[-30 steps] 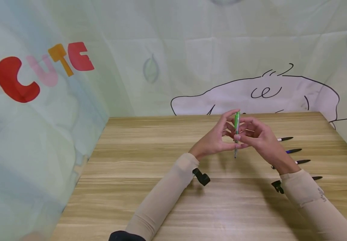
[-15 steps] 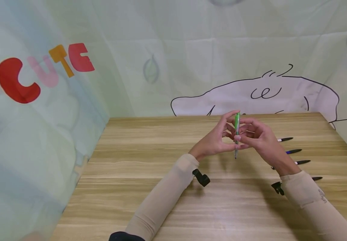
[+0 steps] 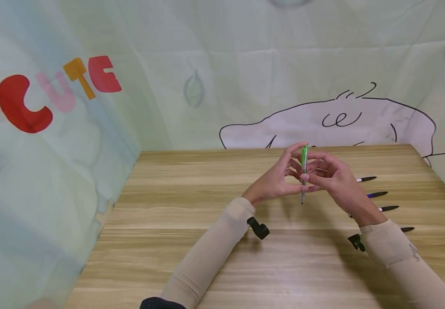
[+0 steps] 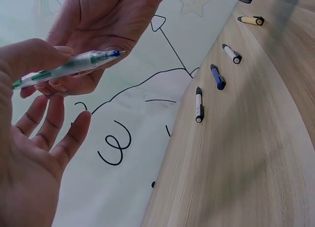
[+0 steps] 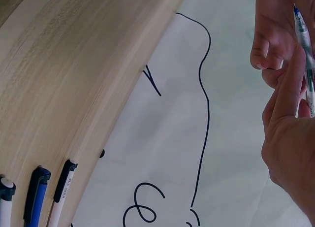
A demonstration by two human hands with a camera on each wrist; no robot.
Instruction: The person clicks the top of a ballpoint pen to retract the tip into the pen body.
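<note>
In the head view, a slim pen with a green upper part and clear lower barrel stands nearly upright above the table, its tip pointing down. My left hand has its index fingertip on the pen's top end and its thumb against the lower barrel. From the other side my right hand pinches the barrel between thumb and fingers. The left wrist view shows the pen's blue tip sticking out past the left thumb. Part of the barrel is hidden behind fingers.
Several pens lie in a column on the wooden table to the right: a white one, a blue one, another white one and a yellow one. My right forearm partly covers them. A printed cloth hangs behind.
</note>
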